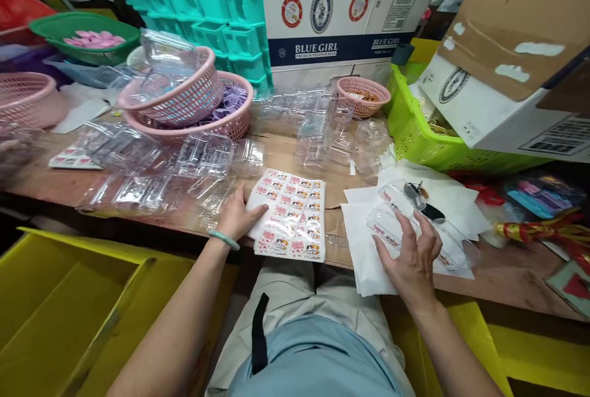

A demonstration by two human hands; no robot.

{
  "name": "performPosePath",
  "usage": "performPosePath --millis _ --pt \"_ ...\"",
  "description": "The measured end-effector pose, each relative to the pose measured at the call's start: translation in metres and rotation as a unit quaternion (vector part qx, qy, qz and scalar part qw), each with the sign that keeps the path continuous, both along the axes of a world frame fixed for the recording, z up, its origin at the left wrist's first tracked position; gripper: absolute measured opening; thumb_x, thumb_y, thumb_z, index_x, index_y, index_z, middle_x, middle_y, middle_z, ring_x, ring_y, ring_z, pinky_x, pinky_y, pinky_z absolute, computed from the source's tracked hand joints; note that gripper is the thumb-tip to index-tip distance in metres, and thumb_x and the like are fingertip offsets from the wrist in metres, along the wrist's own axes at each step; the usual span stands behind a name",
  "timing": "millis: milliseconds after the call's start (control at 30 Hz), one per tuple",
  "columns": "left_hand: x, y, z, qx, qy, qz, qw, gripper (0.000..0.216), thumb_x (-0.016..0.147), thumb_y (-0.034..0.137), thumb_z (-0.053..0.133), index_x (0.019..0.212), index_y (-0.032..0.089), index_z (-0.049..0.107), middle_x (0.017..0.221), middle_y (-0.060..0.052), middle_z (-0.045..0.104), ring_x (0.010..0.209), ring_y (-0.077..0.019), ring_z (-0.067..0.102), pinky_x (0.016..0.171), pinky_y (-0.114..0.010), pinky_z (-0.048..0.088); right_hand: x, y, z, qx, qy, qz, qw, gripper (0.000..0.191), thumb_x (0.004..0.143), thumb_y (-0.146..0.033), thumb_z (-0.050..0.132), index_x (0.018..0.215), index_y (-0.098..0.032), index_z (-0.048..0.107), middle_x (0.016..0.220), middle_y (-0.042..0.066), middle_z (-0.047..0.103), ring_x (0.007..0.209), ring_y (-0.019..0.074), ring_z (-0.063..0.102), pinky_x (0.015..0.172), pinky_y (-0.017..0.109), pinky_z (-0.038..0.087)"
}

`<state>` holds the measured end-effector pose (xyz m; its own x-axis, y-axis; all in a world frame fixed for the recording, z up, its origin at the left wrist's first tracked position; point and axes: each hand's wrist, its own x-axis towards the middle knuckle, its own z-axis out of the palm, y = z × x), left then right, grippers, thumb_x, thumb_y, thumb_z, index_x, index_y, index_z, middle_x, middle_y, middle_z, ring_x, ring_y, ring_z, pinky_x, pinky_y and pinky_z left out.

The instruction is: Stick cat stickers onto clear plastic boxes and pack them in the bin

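My left hand [236,212], with a pale green bangle at the wrist, is at the left edge of a stack of sticker sheets [297,216] printed with cats and pink lettering. Its thumb lies over the top sheet, whose left side shows blank white; the other fingers are partly hidden at the edge. To the right, my right hand [412,255] is over clear plastic packs [385,225] with printed stickers on them. Its fingers are apart and slightly bent; whether the tips touch the plastic I cannot tell. White paper sheets [362,262] lie beneath the packs.
Empty clear plastic boxes [147,191] spread across the left and back. Behind them stand pink baskets [184,129], teal crates [221,10] and beer cartons [318,28]. A lime-green crate [415,133] with a tilted carton [511,77] is at right. Yellow bins [69,311] flank my legs.
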<state>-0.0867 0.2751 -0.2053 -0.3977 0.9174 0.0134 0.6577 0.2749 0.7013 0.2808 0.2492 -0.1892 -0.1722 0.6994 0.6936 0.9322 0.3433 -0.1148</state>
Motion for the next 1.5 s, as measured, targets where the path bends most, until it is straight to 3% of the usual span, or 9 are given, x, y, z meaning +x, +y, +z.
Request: performPosePath --millis 200,433,833,1000,1100,1167,1300,1400,1500 --pt "0.022 -0.015 0.021 0.071 -0.351 -0.018 0.934 0.041 0.068 0.045 0.071 0.095 0.015 0.064 0.095 -0.009 0.07 0.078 -0.0215 0.064 0.069 -0.031 0.05 -0.101 0.011 0.025 -0.075 0.098 0.229 0.966 0.048 0.088 -0.022 0.058 0.134 -0.027 0.045 0.129 0.013 0.05 0.126 0.0289 0.045 0.106 0.051 0.038" --pt "0.055 -0.041 0.036 0.027 -0.517 -0.095 0.85 0.033 0.075 0.038 0.065 0.099 0.016 0.071 0.079 -0.004 0.07 0.065 -0.0146 0.058 0.059 -0.024 0.044 -0.167 0.046 0.014 -0.188 0.181 0.383 0.886 0.035 0.086 -0.032 0.065 0.119 -0.023 0.063 0.122 0.009 0.063 0.118 0.0234 0.055 0.103 0.043 0.044" --pt "0.051 -0.031 0.016 0.066 -0.335 -0.187 0.921 0.028 0.082 0.03 0.055 0.098 0.016 0.073 0.092 -0.007 0.069 0.091 -0.0218 0.06 0.08 -0.032 0.049 -0.163 0.048 -0.004 -0.287 0.344 0.352 0.822 0.016 0.087 -0.028 0.061 0.096 -0.024 0.075 0.098 0.004 0.074 0.094 0.0194 0.068 0.088 0.035 0.053" --pt "0.052 -0.03 0.007 0.038 -0.403 -0.151 0.902 0.037 0.081 0.032 0.056 0.112 0.015 0.068 0.096 -0.009 0.07 0.088 -0.0231 0.062 0.077 -0.034 0.051 -0.158 0.061 -0.003 -0.37 0.541 0.244 0.715 0.024 0.078 -0.042 0.068 0.087 -0.02 0.075 0.093 0.004 0.075 0.09 0.0212 0.069 0.084 0.037 0.055" --pt "0.051 -0.037 0.006 0.063 -0.372 -0.087 0.922 0.05 0.079 0.031 0.058 0.126 0.015 0.058 0.107 -0.012 0.067 0.096 -0.026 0.062 0.084 -0.039 0.051 -0.146 0.074 0.007 -0.298 0.682 0.189 0.64 0.032 0.075 -0.045 0.071 0.089 -0.017 0.073 0.095 0.007 0.075 0.092 0.0231 0.07 0.088 0.042 0.056" --pt "0.054 -0.044 0.012 0.14 -0.272 -0.022 0.952 0.054 0.077 0.029 0.062 0.129 0.019 0.056 0.123 -0.013 0.06 0.114 -0.029 0.055 0.098 -0.044 0.043 -0.135 0.077 0.018 -0.205 0.679 0.173 0.683 0.031 0.079 -0.043 0.067 0.097 -0.017 0.072 0.101 0.007 0.074 0.099 0.0238 0.068 0.095 0.045 0.052" --pt "0.079 -0.051 0.037 0.234 -0.243 -0.052 0.94 0.038 0.079 0.033 0.066 0.117 0.026 0.065 0.139 -0.009 0.05 0.134 -0.0288 0.039 0.112 -0.042 0.027 -0.123 0.059 0.033 -0.055 0.353 0.271 0.894 0.027 0.088 -0.023 0.059 0.113 -0.025 0.069 0.119 0.005 0.068 0.116 0.0231 0.061 0.108 0.048 0.042" --pt "0.099 -0.042 0.047 0.15 -0.483 -0.107 0.856 0.031 0.084 0.043 0.061 0.106 0.023 0.07 0.124 -0.01 0.062 0.117 -0.0271 0.055 0.098 -0.039 0.042 -0.124 0.039 0.033 -0.046 0.132 0.37 0.919 0.041 0.086 -0.015 0.059 0.125 -0.029 0.061 0.127 0.005 0.064 0.126 0.0239 0.053 0.111 0.049 0.038" --pt "0.108 -0.029 0.044 0.109 -0.588 -0.074 0.798 0.031 0.082 0.044 0.064 0.099 0.02 0.071 0.112 -0.009 0.068 0.101 -0.0225 0.061 0.088 -0.034 0.046 -0.121 0.028 0.032 -0.11 0.166 0.317 0.927 0.065 0.081 -0.029 0.069 0.141 -0.024 0.043 0.143 0.01 0.049 0.137 0.0279 0.038 0.113 0.052 0.034"
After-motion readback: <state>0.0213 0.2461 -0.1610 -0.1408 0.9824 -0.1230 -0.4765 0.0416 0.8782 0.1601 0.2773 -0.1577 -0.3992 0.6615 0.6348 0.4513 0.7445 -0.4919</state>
